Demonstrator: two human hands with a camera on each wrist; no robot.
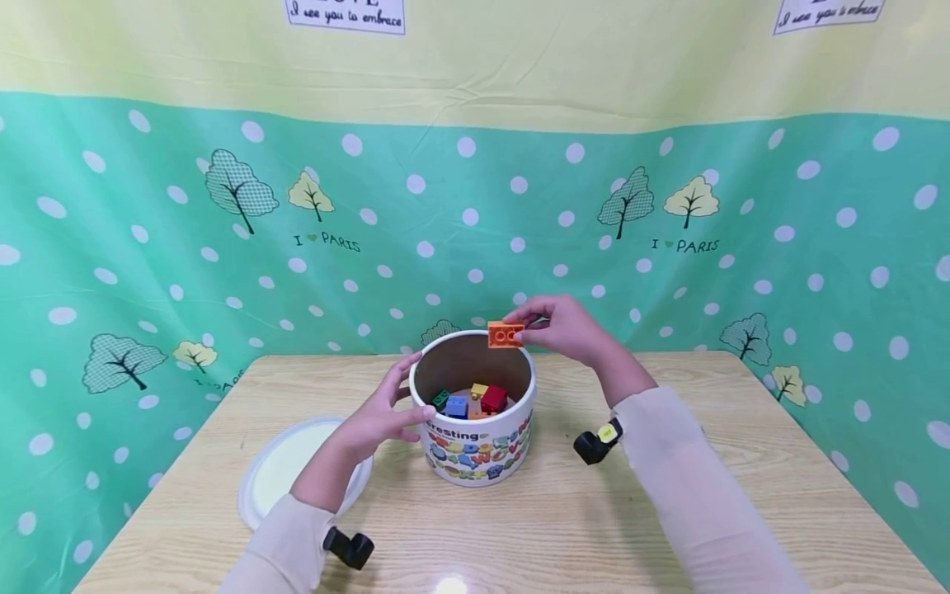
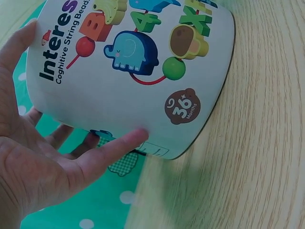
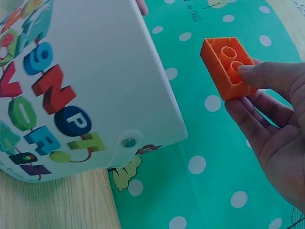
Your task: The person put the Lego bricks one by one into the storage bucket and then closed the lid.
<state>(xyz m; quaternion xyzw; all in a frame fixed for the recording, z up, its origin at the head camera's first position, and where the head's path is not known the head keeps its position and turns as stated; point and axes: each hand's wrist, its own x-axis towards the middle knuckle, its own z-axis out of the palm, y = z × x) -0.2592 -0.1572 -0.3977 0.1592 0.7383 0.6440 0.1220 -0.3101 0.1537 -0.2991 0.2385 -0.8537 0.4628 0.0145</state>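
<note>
A white round bucket with coloured letters and animals printed on it stands upright on the table. At its left side my left hand holds it, fingers and thumb spread round the wall near the rim. My right hand pinches an orange toy brick above the bucket's right rear rim; its hollow underside shows in the right wrist view. Inside the bucket lie several bricks, among them a red brick, a blue brick, a yellow brick and a green brick.
A white round lid lies on the wooden table left of the bucket, partly behind my left forearm. Behind the table hangs a green and yellow curtain with dots and trees. Each wrist carries a black camera.
</note>
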